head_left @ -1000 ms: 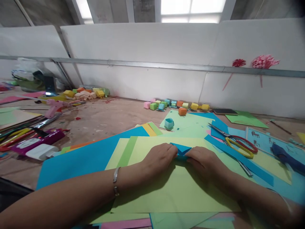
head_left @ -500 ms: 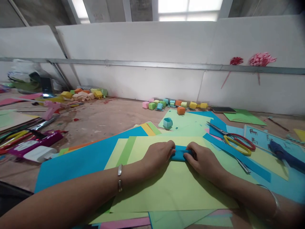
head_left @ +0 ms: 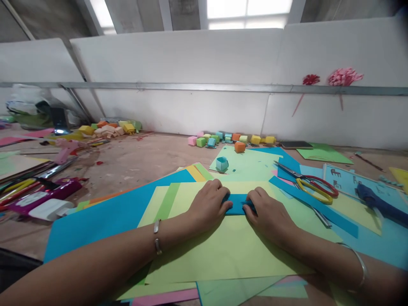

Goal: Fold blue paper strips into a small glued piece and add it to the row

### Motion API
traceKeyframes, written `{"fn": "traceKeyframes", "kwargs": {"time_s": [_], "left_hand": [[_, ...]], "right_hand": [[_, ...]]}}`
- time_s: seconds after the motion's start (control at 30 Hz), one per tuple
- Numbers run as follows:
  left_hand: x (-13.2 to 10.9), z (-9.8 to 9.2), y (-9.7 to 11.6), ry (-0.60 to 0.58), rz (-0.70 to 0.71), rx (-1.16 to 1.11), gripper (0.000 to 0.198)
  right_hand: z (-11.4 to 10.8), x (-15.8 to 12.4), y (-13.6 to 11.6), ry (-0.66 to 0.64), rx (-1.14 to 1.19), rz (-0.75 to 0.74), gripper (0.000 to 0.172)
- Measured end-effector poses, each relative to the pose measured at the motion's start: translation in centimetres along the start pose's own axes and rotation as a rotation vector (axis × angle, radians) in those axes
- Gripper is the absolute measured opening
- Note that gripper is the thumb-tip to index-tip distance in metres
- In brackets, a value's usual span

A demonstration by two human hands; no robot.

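A small folded piece of blue paper [head_left: 237, 204] lies flat on a light green sheet [head_left: 229, 250]. My left hand [head_left: 208, 204] presses its left end with curled fingers. My right hand [head_left: 266, 212] presses its right end, fingertips pinched on the paper. Both hands rest on the sheet, with the blue piece squeezed between them. A silver bangle is on each wrist.
Yellow-and-red scissors [head_left: 310, 185] and a long blue paper strip [head_left: 314, 206] lie to the right. A small teal paper ring [head_left: 222, 163] sits behind the hands. Rows of coloured paper cubes [head_left: 234, 139] line the white wall. Pens and a purple case [head_left: 47, 193] lie left.
The raised pointed flap of the blue paper has been folded down flat. Both hands now press on the flattened piece.
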State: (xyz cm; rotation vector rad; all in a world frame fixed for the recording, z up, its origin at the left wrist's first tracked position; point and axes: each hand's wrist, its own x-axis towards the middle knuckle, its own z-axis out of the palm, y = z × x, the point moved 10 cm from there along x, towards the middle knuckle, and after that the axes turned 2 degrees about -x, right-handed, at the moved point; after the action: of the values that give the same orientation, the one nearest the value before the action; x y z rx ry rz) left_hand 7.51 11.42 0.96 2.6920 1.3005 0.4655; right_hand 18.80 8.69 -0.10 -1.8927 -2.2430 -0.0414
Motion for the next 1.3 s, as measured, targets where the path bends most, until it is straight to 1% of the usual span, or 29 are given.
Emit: {"fn": "traceKeyframes", "kwargs": {"time_s": [0.1,0.13,0.23,0.27,0.3,0.4,0.43,0.47,0.5,0.53,0.57,0.6,0.67,0.73,0.8,0.87,0.97,1.03,1.07,1.2,1.3], "left_hand": [[0.1,-0.4,-0.3,0.048,0.002,-0.126,0.01],[0.1,-0.4,-0.3,0.052,0.002,-0.167,0.008],[0.0,-0.5,-0.1,0.063,0.025,-0.266,0.01],[-0.1,-0.7,-0.1,0.083,0.034,-0.297,0.011],[-0.1,-1.0,-0.1,0.115,0.04,-0.333,0.011],[-0.3,-1.9,-0.5,0.218,0.03,-0.492,0.009],[-0.4,-2.2,-0.9,0.245,0.013,-0.56,0.007],[-0.4,-2.3,-1.3,0.269,-0.015,-0.631,0.005],[-0.4,-2.3,-1.8,0.285,-0.05,-0.706,0.006],[-0.4,-2.2,-2.2,0.287,-0.09,-0.787,0.011],[-0.3,-1.9,-2.6,0.272,-0.135,-0.877,0.019],[-0.2,-1.3,-2.9,0.232,-0.183,-0.976,0.029],[-0.2,0.3,-3.0,0.104,-0.29,-1.174,0.047],[-0.4,1.7,-2.7,-0.024,-0.385,-1.306,0.056],[-0.6,2.2,-2.6,-0.059,-0.428,-1.358,0.056],[-0.6,2.0,-2.8,-0.028,-0.427,-1.373,0.053],[-0.5,1.5,-3.2,0.038,-0.409,-1.371,0.05],[-0.5,1.3,-3.3,0.06,-0.402,-1.364,0.05],[-0.5,1.3,-3.2,0.064,-0.403,-1.365,0.051],[-0.5,1.4,-3.1,0.072,-0.413,-1.398,0.056],[-0.5,1.4,-3.4,0.095,-0.42,-1.405,0.06]], "right_hand": [[-0.1,-0.1,0.2,0.019,0.033,0.001,0.011],[-0.3,-0.1,0.3,0.039,0.067,0.002,0.017],[-0.9,-0.1,1.1,0.111,0.215,0.016,0.045],[-1.0,0.0,1.6,0.122,0.278,0.032,0.051],[-0.9,0.2,2.0,0.116,0.347,0.048,0.05],[-0.5,0.9,2.4,0.049,0.534,0.04,0.026],[-0.6,1.1,2.3,0.04,0.576,0.023,0.025],[-0.8,1.3,2.3,0.048,0.607,0.008,0.029],[-1.1,1.4,2.4,0.071,0.627,0.0,0.032],[-1.5,1.4,2.5,0.103,0.64,-0.001,0.034],[-1.8,1.3,2.6,0.135,0.651,0.0,0.034],[-2.1,1.2,2.6,0.162,0.658,-0.002,0.034],[-2.5,1.1,2.6,0.202,0.671,-0.015,0.033],[-2.7,1.0,2.6,0.217,0.692,-0.03,0.031],[-2.6,1.1,2.6,0.215,0.707,-0.033,0.031],[-2.1,1.2,2.7,0.182,0.738,-0.014,0.033],[-0.4,1.2,2.5,0.035,0.893,0.052,0.038],[0.7,1.0,2.2,-0.064,1.041,0.096,0.042],[1.0,0.9,2.0,-0.089,1.103,0.114,0.043],[1.2,0.7,1.7,-0.092,1.24,0.156,0.047],[0.9,0.7,1.5,-0.087,1.305,0.142,0.047]]}}
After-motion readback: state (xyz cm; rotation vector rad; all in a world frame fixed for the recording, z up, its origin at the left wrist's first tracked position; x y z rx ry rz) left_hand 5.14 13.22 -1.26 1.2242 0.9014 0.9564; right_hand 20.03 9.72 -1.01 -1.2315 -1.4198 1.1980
